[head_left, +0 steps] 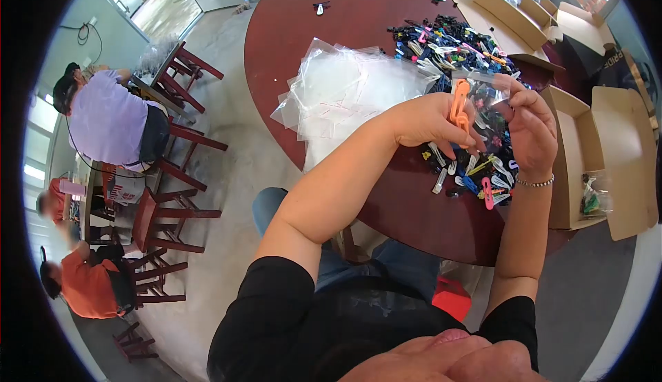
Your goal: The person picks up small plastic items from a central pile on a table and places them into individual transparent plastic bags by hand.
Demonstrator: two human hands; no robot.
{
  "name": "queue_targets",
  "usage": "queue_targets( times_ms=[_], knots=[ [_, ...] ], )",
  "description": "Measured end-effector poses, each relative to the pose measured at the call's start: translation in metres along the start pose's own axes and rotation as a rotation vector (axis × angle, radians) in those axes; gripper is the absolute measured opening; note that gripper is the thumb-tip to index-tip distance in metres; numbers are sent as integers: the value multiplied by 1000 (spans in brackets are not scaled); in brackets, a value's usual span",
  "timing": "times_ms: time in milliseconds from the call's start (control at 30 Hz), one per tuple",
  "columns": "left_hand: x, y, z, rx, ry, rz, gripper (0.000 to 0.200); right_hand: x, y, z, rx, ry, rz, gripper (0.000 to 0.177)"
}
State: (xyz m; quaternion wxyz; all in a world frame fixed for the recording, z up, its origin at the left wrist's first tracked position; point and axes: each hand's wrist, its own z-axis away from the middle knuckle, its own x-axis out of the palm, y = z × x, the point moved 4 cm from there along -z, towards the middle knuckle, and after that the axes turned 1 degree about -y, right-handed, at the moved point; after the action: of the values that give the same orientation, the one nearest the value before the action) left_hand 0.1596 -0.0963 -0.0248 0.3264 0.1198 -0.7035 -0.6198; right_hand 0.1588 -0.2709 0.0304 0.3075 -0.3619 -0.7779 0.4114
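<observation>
Over the heap of small mixed-colour plastic pieces, my left hand is closed around an orange plastic clip. The clip stands roughly upright between thumb and fingers. A clear plastic bag spans the gap between my two hands. On its right side my right hand, with a beaded bracelet at the wrist, pinches the bag's edge with bent fingers. Below my hands, a pink clip lies at the near edge of the heap.
Flat clear bags lie stacked on the dark red round table, left of the heap. An open cardboard box stands at the right, with more boxes behind. Several people sit at the left near wooden stools.
</observation>
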Motion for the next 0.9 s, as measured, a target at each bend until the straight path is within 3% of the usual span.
queue_targets(
  times_ms=[67,133,300,467,633,800,900],
  knots=[
    [0,1,0,-16,31,-41,22,0,-4,5,-4,32,-41,15],
    [1,4,0,-31,62,-84,21,2,-9,9,-31,160,313,16],
    [4,1,-4,1,21,-305,31,21,-12,11,-99,164,791,12],
    [-6,-16,-13,45,-1,-268,34,15,-11,14,-33,215,832,13],
    [-6,-9,-9,-16,63,-295,29,12,-15,17,133,95,685,19],
    [-9,-18,-13,58,-7,-274,21,1,-12,20,274,55,759,19],
    [-3,-6,-8,3,38,-325,17,3,-13,21,310,44,789,16]
  ],
)
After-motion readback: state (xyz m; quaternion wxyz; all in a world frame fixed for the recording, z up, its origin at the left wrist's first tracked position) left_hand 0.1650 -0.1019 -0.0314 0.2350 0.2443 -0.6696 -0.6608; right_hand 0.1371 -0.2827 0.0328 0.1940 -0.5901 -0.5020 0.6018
